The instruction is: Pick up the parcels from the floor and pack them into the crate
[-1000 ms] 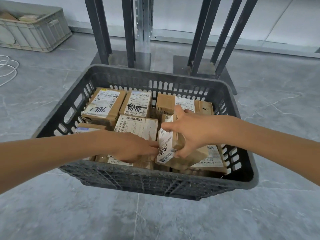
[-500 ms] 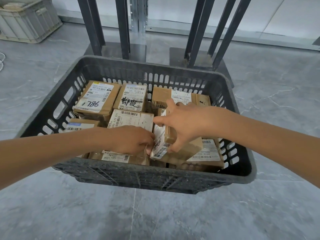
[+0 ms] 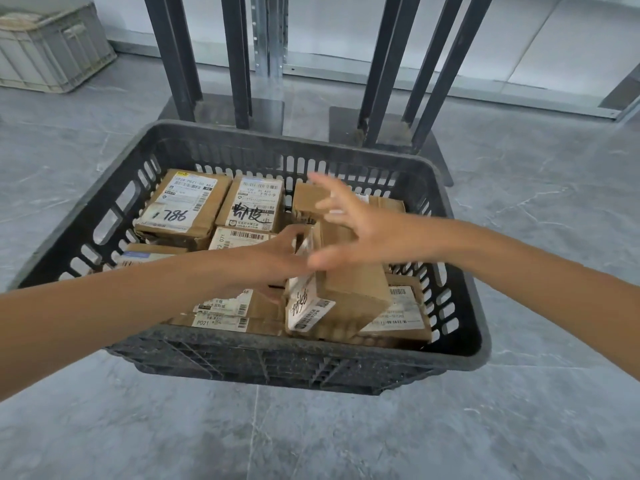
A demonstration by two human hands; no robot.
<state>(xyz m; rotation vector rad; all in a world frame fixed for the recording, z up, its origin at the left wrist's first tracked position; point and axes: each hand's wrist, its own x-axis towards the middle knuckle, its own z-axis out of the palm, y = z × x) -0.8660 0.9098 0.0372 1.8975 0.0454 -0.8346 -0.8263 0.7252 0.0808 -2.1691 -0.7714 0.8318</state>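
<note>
Your right hand [image 3: 349,233] is spread wide, fingers splayed and blurred, hovering just above the tilted box [image 3: 341,292] and gripping nothing. Your left hand [image 3: 273,263] is flat against that box's labelled side, fingers loosely extended, steadying it rather than pinching it. And there's the box itself, propped at an angle in the near right part of the crate [image 3: 460,348], leaning on the parcels under it, one corner poking up above its neighbours (not seated, by the look of it). Around it the crate is well filled: a parcel marked 786 [image 3: 181,211] at the far left, another labelled parcel [image 3: 254,204] beside it, more cardboard along the back and front. No parcels show on the grey floor [image 3: 519,427] around the crate, so this reads as the placing step, late in the job. Next move, I'd say: press or nudge that tilted box down flat into its gap, watching it doesn't tip over the near rim.
</note>
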